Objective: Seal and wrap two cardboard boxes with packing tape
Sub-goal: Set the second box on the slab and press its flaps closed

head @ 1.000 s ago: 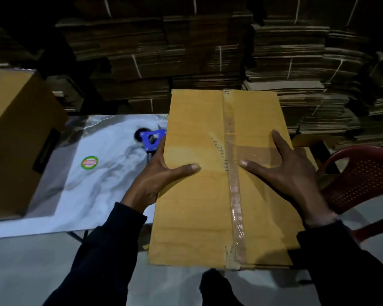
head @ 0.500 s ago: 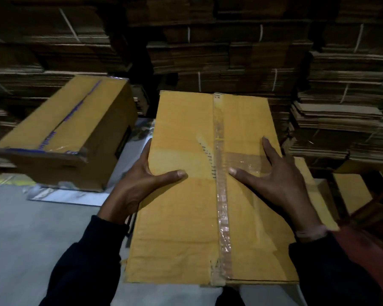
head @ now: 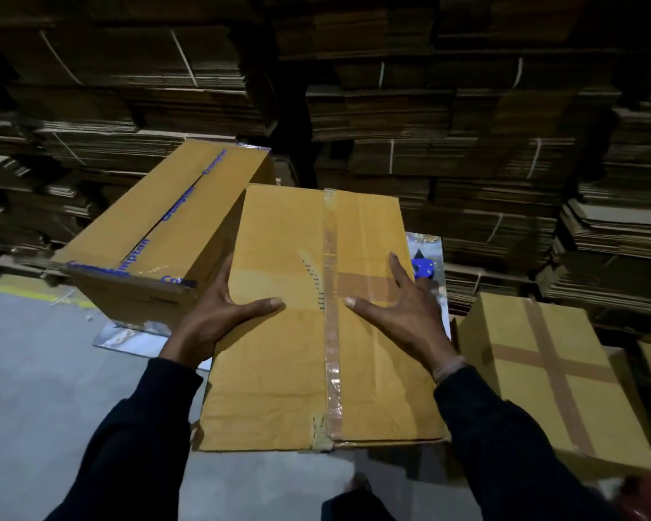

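I carry a tan cardboard box (head: 279, 362) in front of me, a strip of clear tape running along its top seam and a second strip crossing it. My left hand (head: 218, 317) grips its left side, thumb lying on the top. My right hand (head: 403, 310) holds the right side, with thumb and forefinger spread on the top and the other fingers over the edge. A second box (head: 158, 235), sealed with blue-printed tape, stands on the shiny table sheet (head: 128, 338) to the left. A blue tape dispenser (head: 423, 267) peeks out behind my right hand.
A third box (head: 549, 374) with a brown tape cross sits at the right, close to my right sleeve. Tied stacks of flat cardboard (head: 466, 126) fill the whole background. Grey floor (head: 34, 370) lies at the lower left.
The view has swung round with the box still in both hands. The blue-taped box now sits beside it on the left, the cross-taped box has come into view, and the red chair is gone.
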